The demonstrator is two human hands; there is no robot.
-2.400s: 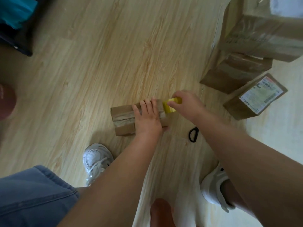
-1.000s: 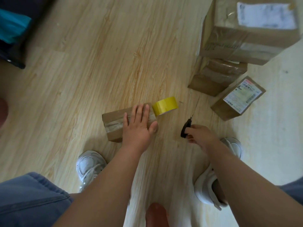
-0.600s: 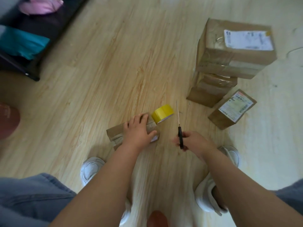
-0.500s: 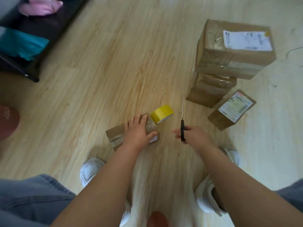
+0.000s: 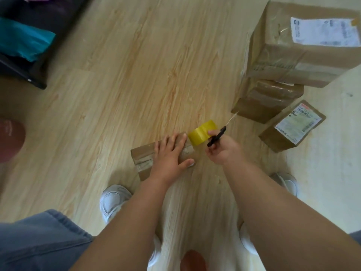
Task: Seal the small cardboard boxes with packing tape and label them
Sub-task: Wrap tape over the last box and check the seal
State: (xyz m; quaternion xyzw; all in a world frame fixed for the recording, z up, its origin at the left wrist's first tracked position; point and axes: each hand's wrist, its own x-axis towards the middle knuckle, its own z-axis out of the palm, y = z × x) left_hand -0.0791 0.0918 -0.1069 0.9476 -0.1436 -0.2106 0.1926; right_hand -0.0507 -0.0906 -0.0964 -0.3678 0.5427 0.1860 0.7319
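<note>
A small cardboard box (image 5: 143, 154) is pinned to the wooden floor (image 5: 136, 75) at picture centre by the left hand (image 5: 170, 155), its fingers laid out straight. Much of the taped top is hidden under the palm. At 3 o'clock of the box the right hand (image 5: 222, 152) is seen with its fingers clenched round the black handles of one pair of scissors (image 5: 216, 138). The thin blades are pointed toward 1 o'clock and blurred to a pale streak. One roll of yellow packing tape (image 5: 200, 133) is set against the box's corner at 1 o'clock, its right side partly covered by a fingertip. Whether a strip runs from roll to box cannot be made out.

Four boxes are counted in all. At 2 o'clock of the picture, a large box (image 5: 279, 55), cut off by the right edge, is stacked on a middle box (image 5: 267, 100). A labelled box (image 5: 273, 135) is placed just beside them. Two printed labels are visible, and their text is too small to read.

A left shoe (image 5: 113, 200) is seen at 7 o'clock and a right shoe (image 5: 287, 180) at 4 o'clock, the latter half hidden by the forearm. Dark furniture (image 5: 37, 75) carrying teal cloth (image 5: 21, 42) is cropped at 10 o'clock. A reddish shape (image 5: 9, 139) at 9 o'clock is unidentifiable.
</note>
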